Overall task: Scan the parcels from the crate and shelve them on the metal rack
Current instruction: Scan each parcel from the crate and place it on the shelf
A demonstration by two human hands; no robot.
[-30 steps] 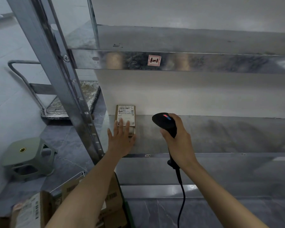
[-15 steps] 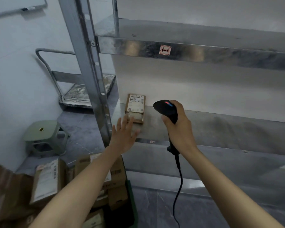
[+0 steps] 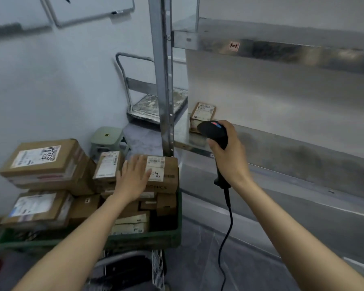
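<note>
A green crate (image 3: pixel 135 241) at lower left is piled with several brown cardboard parcels. My left hand (image 3: pixel 132 178) hovers open, fingers spread, over a labelled parcel (image 3: pixel 163 174) at the crate's right side. My right hand (image 3: pixel 229 156) grips a black corded barcode scanner (image 3: pixel 213 130) upright in front of the metal rack (image 3: pixel 282 143). One small labelled parcel (image 3: pixel 204 113) lies at the left end of the rack's shelf, just behind the scanner's head.
The rack's upright post (image 3: pixel 162 80) stands between crate and shelf. A platform trolley (image 3: pixel 153 101) and a green stool (image 3: pixel 107 137) sit behind the crate by the white wall. A larger parcel (image 3: pixel 44 160) tops the crate's left side. The scanner cable (image 3: pixel 225 238) hangs down.
My left hand left the small parcel on the shelf and moved down-left over the crate's parcels. The view swung left and down. My right hand kept the scanner near the shelf.
</note>
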